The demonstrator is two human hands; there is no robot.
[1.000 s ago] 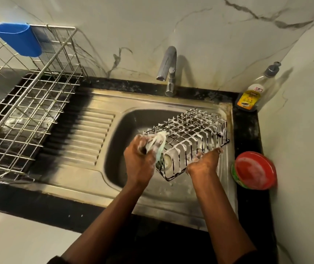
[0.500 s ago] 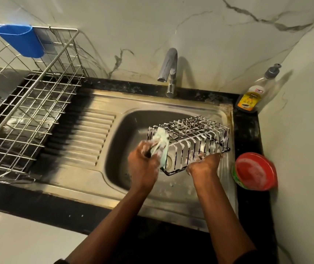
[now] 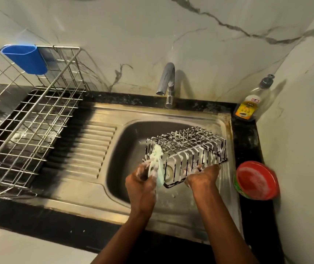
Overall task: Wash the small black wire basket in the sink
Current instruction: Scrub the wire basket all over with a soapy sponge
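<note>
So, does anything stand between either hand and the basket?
Only the soapy scrubber, which the left hand holds against the left end of the basket. The right hand holds the basket's near edge directly. Nothing else visible intervenes.

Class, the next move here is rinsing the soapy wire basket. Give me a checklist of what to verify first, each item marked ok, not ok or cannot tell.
1. The basket is held over the sink basin: ok, the right hand grips its near edge.
2. Suds on the wires: ok on the top and near side; underside cannot tell.
3. The scrubber is under control: ok, the left hand holds it against the basket's left end.
4. Water at the tap: not ok, no stream shows.
5. The drying rack is at hand: ok, it stands left of the sink.
</note>
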